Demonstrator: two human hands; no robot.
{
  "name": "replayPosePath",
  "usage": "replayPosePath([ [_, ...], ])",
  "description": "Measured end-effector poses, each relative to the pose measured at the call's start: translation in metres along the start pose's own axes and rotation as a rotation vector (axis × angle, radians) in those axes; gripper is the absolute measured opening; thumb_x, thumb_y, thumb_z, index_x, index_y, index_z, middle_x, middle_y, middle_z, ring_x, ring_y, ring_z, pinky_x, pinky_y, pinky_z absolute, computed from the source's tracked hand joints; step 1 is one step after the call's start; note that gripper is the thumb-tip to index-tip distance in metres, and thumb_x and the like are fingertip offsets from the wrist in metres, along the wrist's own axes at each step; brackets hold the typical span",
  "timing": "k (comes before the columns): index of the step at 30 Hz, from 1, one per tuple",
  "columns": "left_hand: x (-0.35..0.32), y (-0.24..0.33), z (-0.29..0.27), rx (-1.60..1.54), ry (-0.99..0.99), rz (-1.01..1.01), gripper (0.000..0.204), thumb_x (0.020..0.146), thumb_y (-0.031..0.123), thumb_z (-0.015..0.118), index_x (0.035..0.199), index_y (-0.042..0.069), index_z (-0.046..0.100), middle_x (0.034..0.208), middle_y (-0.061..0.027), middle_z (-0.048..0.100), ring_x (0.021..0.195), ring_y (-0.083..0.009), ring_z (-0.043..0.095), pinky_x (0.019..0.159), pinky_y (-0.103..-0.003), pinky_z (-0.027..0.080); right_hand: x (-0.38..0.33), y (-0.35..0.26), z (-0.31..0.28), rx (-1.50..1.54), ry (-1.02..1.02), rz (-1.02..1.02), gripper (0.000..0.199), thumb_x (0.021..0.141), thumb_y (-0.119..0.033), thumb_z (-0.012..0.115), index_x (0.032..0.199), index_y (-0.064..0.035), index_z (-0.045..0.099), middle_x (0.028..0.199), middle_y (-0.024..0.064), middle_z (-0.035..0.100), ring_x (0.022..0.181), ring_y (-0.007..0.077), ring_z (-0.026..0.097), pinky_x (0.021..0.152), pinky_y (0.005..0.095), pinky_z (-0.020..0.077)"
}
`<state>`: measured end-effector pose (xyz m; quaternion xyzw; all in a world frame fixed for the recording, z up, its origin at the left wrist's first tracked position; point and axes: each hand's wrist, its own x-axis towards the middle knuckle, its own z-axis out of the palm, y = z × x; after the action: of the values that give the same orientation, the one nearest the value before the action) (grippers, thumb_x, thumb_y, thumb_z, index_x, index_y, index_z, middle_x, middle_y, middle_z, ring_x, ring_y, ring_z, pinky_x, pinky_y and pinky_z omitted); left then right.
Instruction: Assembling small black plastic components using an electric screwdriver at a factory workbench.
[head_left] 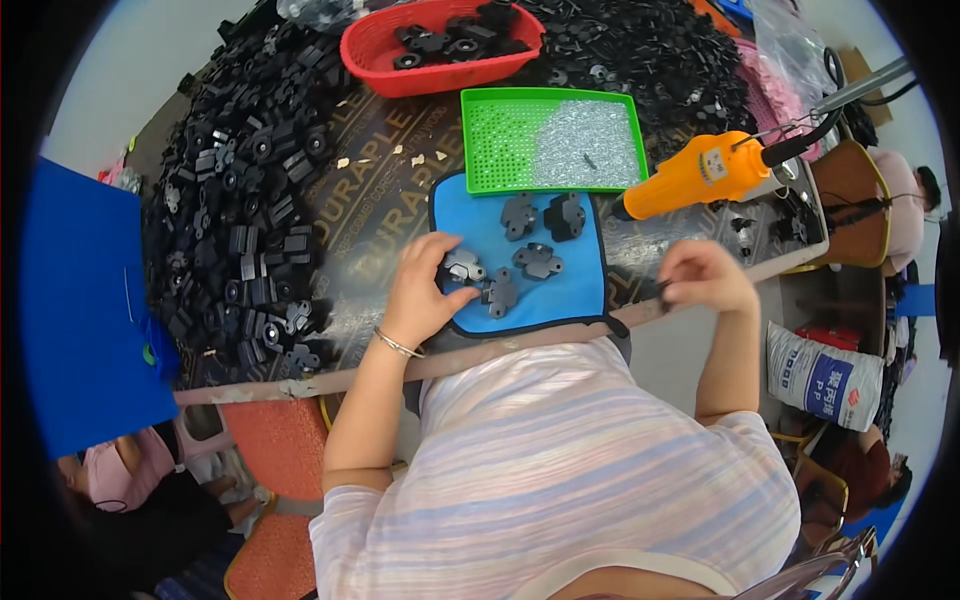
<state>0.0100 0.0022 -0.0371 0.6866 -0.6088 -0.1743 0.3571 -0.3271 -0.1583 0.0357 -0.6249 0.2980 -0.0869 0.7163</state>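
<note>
Your left hand [425, 290] is curled on a black moulded plastic bracket [462, 266] at 9 o'clock on the blue cloth mat [580, 290]. Your right hand [705, 277] looks pinched shut, contents too small to tell. Hold the bracket flat.

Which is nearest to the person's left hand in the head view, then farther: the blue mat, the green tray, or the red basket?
From the left hand:
1. Blue mat, right under its fingertips.
2. Green tray, beyond the mat's far edge.
3. Red basket, farthest, at the table's back.
</note>
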Motion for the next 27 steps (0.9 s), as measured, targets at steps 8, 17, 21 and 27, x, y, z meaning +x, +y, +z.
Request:
replayPosePath([
  [8,0.001,-0.014,0.002,-0.264,-0.026,-0.207,0.086,0.058,0.006,0.081,0.13,0.006,0.033,0.113,-0.0129,0.058,0.102,-0.0259,0.058,0.086,-0.034,0.048,0.148,-0.028,0.11,-0.134,-0.291,0.04,0.012,0.087,-0.006,0.059,0.098,-0.0005,0.058,0.08,0.002,0.06,0.065,0.0078,0.057,0.057,0.0214,0.0475],
  [17,0.003,-0.019,0.009,-0.357,0.12,-0.183,0.088,0.056,0.002,0.081,0.13,0.003,0.032,0.109,-0.0142,0.054,0.1,-0.0261,0.057,0.089,-0.034,0.048,0.194,-0.029,0.124,-0.3,-0.266,0.176,0.015,0.087,-0.006,0.056,0.101,-0.0008,0.059,0.081,0.0004,0.058,0.064,0.0076,0.055,0.056,0.0218,0.0456],
  [21,0.003,-0.022,0.011,-0.361,0.14,-0.149,0.089,0.056,0.002,0.081,0.131,0.003,0.032,0.109,-0.0144,0.054,0.1,-0.0259,0.056,0.088,-0.033,0.048,0.197,-0.029,0.125,-0.332,-0.251,0.164,0.015,0.087,-0.006,0.056,0.101,-0.0008,0.059,0.082,0.0001,0.058,0.065,0.0073,0.054,0.057,0.0216,0.0454],
  [27,0.003,-0.02,0.011,-0.376,0.14,-0.172,0.089,0.056,0.001,0.081,0.13,0.004,0.033,0.11,-0.0146,0.053,0.1,-0.0257,0.056,0.088,-0.034,0.048,0.195,-0.027,0.13,-0.391,-0.228,0.165,0.018,0.084,-0.007,0.061,0.101,-0.002,0.059,0.081,0.0003,0.058,0.066,0.0079,0.055,0.058,0.0233,0.0454],
])
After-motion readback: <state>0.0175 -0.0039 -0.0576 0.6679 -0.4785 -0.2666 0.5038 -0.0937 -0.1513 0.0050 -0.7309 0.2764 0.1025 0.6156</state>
